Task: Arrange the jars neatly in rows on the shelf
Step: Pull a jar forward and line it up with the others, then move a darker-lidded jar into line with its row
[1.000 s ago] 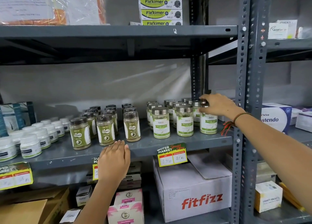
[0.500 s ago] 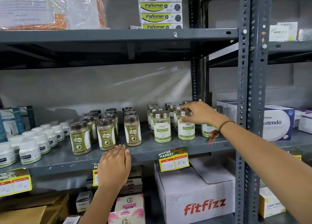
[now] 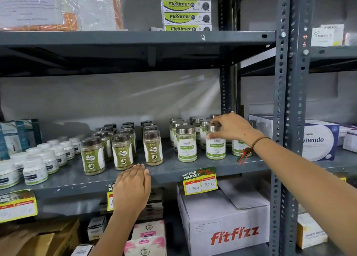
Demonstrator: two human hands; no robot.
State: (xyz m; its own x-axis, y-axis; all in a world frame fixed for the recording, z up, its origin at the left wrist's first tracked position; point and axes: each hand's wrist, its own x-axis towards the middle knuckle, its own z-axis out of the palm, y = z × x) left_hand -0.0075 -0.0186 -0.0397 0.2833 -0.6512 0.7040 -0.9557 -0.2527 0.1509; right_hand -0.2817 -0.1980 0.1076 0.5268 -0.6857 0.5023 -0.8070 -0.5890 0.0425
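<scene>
Brushed-metal lids catch the light where the right hand (image 3: 230, 127) has come down on a jar: fingers (image 3: 216, 122) and thumb closed around the cap of the front Moringa jar (image 3: 215, 144), which stands upright on the grey steel shelf (image 3: 77, 180). Just left of that hand stands its front-row neighbour (image 3: 187, 143), and behind the fingers more silver-lidded jars (image 3: 197, 120) crowd toward the back; one more (image 3: 238, 148) sits partly hidden under the wrist. The left hand (image 3: 132, 186) lies flat and open on the shelf's front lip, holding nothing.

Just beyond that resting hand, the brown-capped Gaska jars (image 3: 122, 152) already run in three tidy files front to back, so that group looks finished. Further to its left the white tubs (image 3: 35, 170) also sit in orderly lines. I'd judge the work mostly done: what remains is squaring up the Moringa group, whose rear jars look bunched.

The Gaska jars show an olive-brown powder through clear walls; the Moringa jars appear to hold something pale green, mostly masked by labels. The tubs are opaque.
</scene>
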